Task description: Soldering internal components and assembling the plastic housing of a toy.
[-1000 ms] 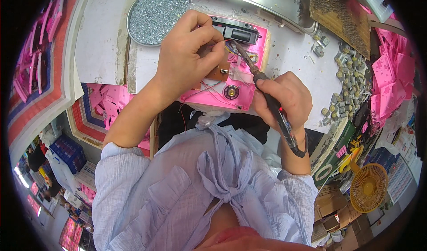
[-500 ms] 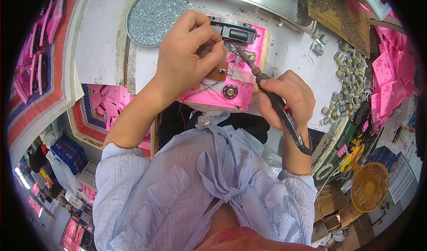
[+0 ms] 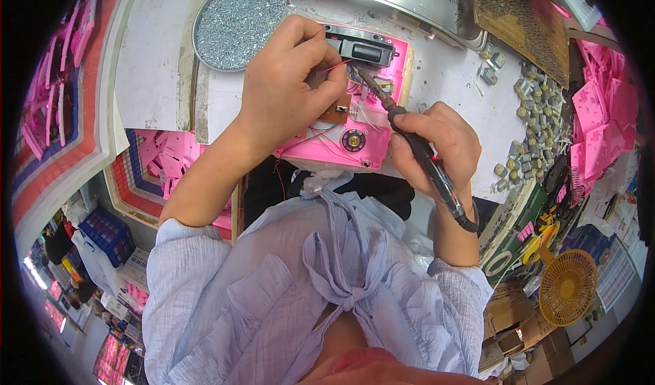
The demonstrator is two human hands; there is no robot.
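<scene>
My left hand is closed in a pinch on a thin red wire above an open pink plastic housing. In my right hand is a soldering iron with a black handle, its metal tip pointing up and left. That tip is beside the wire's end, near a black rectangular part; whether they touch I cannot tell. A brown circuit board, partly hidden by my left hand, lies in the housing. Nearer me in it sits a round black part with a brassy centre.
A round metal tray of small screws stands at far left. Steel trays line the back. On the right are a brown board bearing small metal pieces, several small metal motors and piled pink parts.
My right hand and the soldering iron have shifted slightly left. The red wire now shows between my left fingertips and the iron's tip. My left hand has hardly moved.
</scene>
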